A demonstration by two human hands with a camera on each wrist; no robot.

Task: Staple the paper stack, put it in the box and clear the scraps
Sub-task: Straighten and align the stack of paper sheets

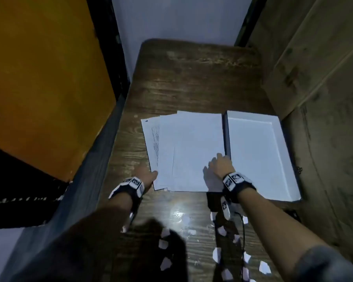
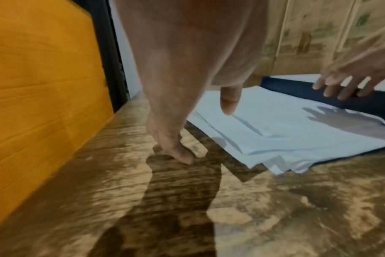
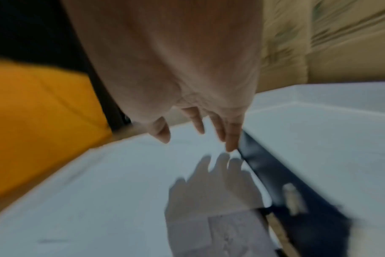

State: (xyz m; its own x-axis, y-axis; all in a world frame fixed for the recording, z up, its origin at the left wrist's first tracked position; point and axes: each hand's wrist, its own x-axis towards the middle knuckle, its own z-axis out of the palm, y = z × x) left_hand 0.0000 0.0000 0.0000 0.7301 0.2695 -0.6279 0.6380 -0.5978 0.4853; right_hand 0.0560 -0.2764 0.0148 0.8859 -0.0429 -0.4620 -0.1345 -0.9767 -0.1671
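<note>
A fanned stack of white paper sheets [image 1: 192, 151] lies on the wooden table [image 1: 192, 82], one sheet showing printed lines. Right beside it stands a shallow box [image 1: 257, 155] with a white inside and dark walls [image 3: 264, 167]. My left hand [image 1: 149, 176] is at the stack's near left corner, fingertips [image 2: 182, 156] down on the wood and thumb [image 2: 229, 102] over the paper [image 2: 286, 132]. My right hand [image 1: 218, 163] hovers, fingers spread and straight, over the stack's right edge [image 3: 121, 191] by the box wall. Several torn white scraps [image 1: 216, 255] litter the near table.
Stacked cardboard cartons [image 1: 324, 98] wall in the table's right side. An orange board [image 1: 39, 78] stands along the left. Bare wood stretches behind the papers to a pale back wall [image 1: 181, 19]. A black cable [image 1: 243, 231] runs among the scraps under my right forearm.
</note>
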